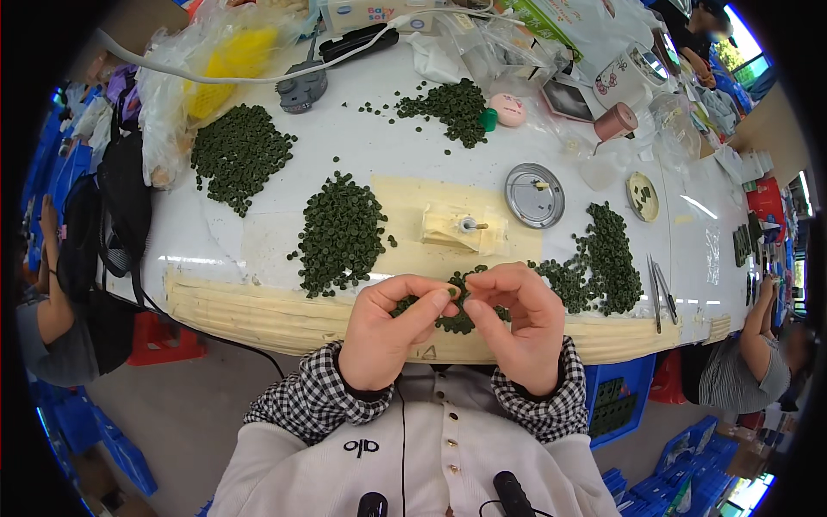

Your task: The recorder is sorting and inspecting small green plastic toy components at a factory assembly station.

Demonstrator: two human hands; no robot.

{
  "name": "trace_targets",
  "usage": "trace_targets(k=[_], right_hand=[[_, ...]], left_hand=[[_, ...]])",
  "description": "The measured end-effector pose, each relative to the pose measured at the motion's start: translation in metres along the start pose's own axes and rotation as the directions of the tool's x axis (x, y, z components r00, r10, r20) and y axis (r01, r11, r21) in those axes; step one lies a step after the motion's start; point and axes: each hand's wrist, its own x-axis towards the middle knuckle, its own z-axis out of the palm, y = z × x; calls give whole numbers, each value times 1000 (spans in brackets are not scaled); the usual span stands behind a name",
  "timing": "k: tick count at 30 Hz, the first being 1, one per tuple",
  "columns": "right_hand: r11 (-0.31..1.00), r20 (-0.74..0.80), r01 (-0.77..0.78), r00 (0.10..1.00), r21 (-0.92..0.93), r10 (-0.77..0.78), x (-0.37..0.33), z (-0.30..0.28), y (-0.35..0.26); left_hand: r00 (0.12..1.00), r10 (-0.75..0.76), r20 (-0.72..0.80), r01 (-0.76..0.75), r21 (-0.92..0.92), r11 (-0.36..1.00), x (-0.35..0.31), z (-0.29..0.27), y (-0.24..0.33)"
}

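"Where is the small green disc (453, 293) held?"

"It is pinched between the thumb and forefinger of the left hand (383, 334), over the near side of the white table (362, 146)."

"And the right hand (525, 326)?"

"It is held just to the right, fingers curled toward the disc; whether anything is gripped there cannot be told."

"What is spread around?"

"A loose heap (461, 322) of dark green pieces is partly hidden by the hands. A left pile (340, 233) and a right pile (613, 267) are seen too. Farther off, a metal fitting (468, 224) is mounted on a tape-wrapped block (438, 227)."
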Motion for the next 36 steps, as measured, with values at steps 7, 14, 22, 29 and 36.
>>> trace_targets(k=[7, 14, 22, 29, 36], right_hand=[[882, 78, 69, 996, -465, -37, 3, -21, 2], [695, 230, 297, 954, -655, -191, 6, -8, 14], [635, 250, 312, 950, -707, -188, 8, -2, 15], [829, 101, 180, 984, -529, -149, -2, -10, 16], [806, 106, 251, 967, -536, -231, -2, -15, 17]], left_hand=[[996, 9, -88, -35, -307, 951, 4, -24, 21], [999, -17, -44, -5, -451, 892, 3, -22, 25], [997, -61, 44, 73, -394, 916, 3, -15, 17], [985, -103, 140, 142, -311, 940, 5, -13, 10], [984, -145, 108, 171, -307, 936, 4, -6, 13]])
